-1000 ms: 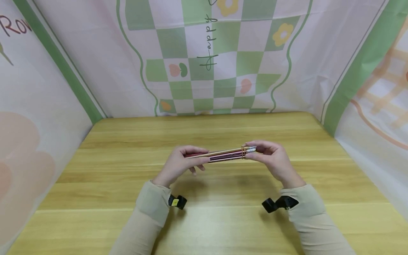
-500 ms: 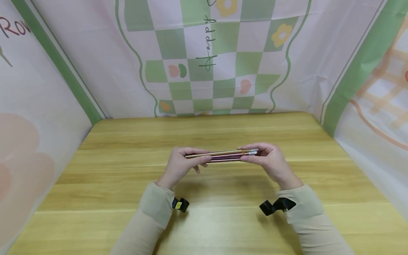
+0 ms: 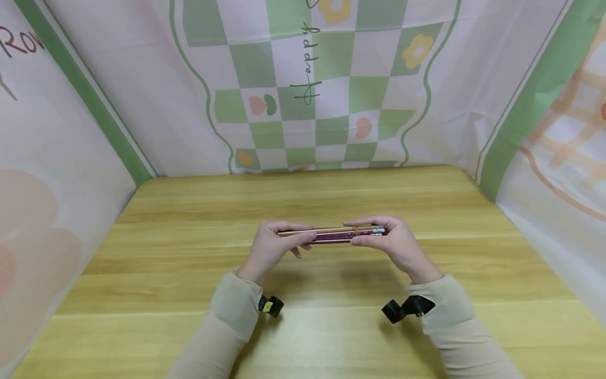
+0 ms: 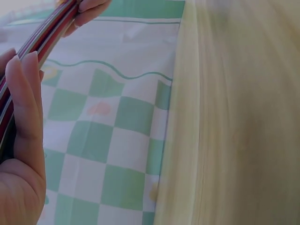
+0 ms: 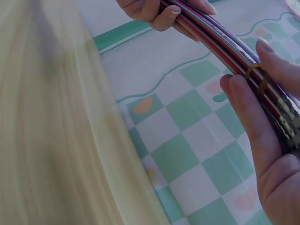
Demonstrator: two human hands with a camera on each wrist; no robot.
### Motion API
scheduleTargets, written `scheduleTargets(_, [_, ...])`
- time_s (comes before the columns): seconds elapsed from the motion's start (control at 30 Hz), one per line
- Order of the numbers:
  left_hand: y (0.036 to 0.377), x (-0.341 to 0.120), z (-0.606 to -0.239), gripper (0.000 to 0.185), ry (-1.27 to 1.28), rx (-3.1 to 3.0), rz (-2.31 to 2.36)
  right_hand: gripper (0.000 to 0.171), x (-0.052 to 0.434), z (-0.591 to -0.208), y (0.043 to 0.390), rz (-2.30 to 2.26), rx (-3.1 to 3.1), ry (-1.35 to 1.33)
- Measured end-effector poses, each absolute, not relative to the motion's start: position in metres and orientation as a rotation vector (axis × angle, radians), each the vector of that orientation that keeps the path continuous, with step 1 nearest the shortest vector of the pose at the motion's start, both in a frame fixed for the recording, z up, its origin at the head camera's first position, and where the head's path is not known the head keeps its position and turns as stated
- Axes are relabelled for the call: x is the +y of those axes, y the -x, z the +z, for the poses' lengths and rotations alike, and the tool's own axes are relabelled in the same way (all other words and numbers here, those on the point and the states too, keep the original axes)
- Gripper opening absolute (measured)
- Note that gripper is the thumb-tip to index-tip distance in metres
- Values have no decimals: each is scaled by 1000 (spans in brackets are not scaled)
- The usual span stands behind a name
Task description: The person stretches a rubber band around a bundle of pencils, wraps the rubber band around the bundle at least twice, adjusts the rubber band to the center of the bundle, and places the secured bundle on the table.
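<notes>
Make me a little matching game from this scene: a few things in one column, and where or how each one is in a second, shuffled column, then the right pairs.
Things:
1. bundle of pencils
2. rubber band
3. left hand
4. wooden table

Places or states:
A. grips the bundle's left end
B. lies under both hands, bare wood
C. held level in the air between two hands
D. wrapped round the bundle near the right hand

Pairs: 1-C, 2-D, 3-A, 4-B

A light wooden table [image 3: 189, 252] with plank grain.
</notes>
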State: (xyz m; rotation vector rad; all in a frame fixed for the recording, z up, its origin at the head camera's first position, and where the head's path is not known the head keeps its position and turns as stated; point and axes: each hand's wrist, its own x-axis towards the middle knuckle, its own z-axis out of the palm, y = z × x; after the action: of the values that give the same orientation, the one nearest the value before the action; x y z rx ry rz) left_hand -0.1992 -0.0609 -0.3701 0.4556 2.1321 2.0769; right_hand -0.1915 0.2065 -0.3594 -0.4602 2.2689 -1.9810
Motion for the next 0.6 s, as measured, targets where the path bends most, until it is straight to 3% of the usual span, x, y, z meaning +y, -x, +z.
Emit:
scheduleTargets(0.17, [200,-64,-368,23,-420,2127,2088,39,216,-358,192,-1958,2277,532])
scheduleTargets(0.6, [199,-64,-367,23,-384,2049,2172,34,216,-356,189,-1988,2290,594])
